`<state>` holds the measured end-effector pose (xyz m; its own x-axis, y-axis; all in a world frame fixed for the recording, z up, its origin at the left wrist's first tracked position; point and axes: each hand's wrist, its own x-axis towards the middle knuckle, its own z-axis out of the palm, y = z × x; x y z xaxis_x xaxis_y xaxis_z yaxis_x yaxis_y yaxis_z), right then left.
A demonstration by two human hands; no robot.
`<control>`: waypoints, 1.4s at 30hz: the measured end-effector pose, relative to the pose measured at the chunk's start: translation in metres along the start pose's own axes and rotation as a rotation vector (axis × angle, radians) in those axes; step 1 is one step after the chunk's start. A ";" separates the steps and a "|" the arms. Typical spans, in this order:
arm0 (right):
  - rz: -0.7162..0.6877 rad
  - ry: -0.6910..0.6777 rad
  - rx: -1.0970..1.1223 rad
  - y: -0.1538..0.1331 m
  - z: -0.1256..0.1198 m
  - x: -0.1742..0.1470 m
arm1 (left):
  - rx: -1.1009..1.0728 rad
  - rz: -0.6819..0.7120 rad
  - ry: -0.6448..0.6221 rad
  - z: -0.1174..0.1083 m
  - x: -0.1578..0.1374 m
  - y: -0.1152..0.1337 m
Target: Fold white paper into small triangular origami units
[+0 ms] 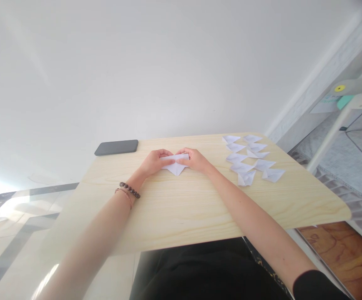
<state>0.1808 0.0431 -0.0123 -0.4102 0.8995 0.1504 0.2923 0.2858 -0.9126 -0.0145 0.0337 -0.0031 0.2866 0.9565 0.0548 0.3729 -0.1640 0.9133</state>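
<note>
A piece of folded white paper (177,168) is held between both hands over the wooden table, its pointed end toward me and a straight folded edge across the top. My left hand (156,161) grips its left side, thumb on top and fingers behind. On the right side, my right hand (195,159) pinches it the same way, with the thumb near the middle of the sheet. The fingertips behind the paper are partly hidden. Dark beads and a thin band circle my left wrist.
Several folded white paper pieces (242,167) lie in two columns on the right of the light wooden table (168,216). A dark phone (116,147) rests at the back left edge. Behind the table rises a white wall (168,71); a metal frame (331,137) stands at right.
</note>
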 end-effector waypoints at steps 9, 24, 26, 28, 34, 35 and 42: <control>0.058 -0.226 0.259 0.000 -0.014 -0.001 | -0.089 -0.010 -0.011 -0.009 0.007 -0.009; 0.128 -0.170 0.368 -0.005 -0.009 -0.003 | -0.165 -0.018 0.046 -0.007 0.003 -0.007; 0.112 -0.111 0.305 -0.002 -0.004 -0.002 | -0.150 -0.006 0.063 -0.005 0.002 -0.004; 0.074 -0.017 0.225 0.000 -0.001 0.000 | -0.135 0.021 0.065 -0.003 0.002 -0.003; -0.184 0.328 -0.248 -0.004 -0.003 0.001 | -0.019 0.177 0.185 0.000 0.004 -0.001; -0.237 0.340 -0.297 -0.006 -0.004 0.001 | 0.014 0.214 0.221 -0.001 0.004 0.000; -0.410 0.237 -0.571 -0.004 -0.008 0.001 | 0.439 0.433 0.232 -0.006 0.003 0.000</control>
<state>0.1862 0.0461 -0.0058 -0.4040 0.7126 0.5736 0.5865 0.6829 -0.4354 -0.0189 0.0378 -0.0010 0.3119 0.8014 0.5104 0.6059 -0.5816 0.5428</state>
